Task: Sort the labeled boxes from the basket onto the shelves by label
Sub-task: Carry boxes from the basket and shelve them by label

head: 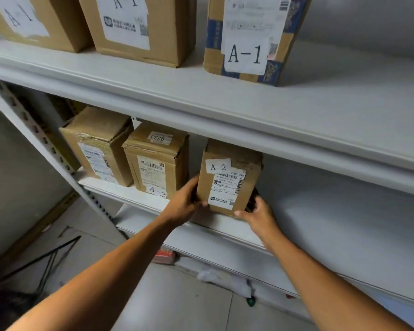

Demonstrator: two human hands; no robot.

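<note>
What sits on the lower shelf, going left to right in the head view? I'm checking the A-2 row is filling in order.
Taped box with shipping label → box marked A-2 at its bottom → left hand → box with the A-2 sticker on top → right hand → bare lower shelf.

I count six cardboard boxes: three A-1 boxes (pixel 139 27) on the upper shelf (pixel 201 96) at twelve o'clock, three on the lower shelf (pixel 320 225), toward nine o'clock.
</note>
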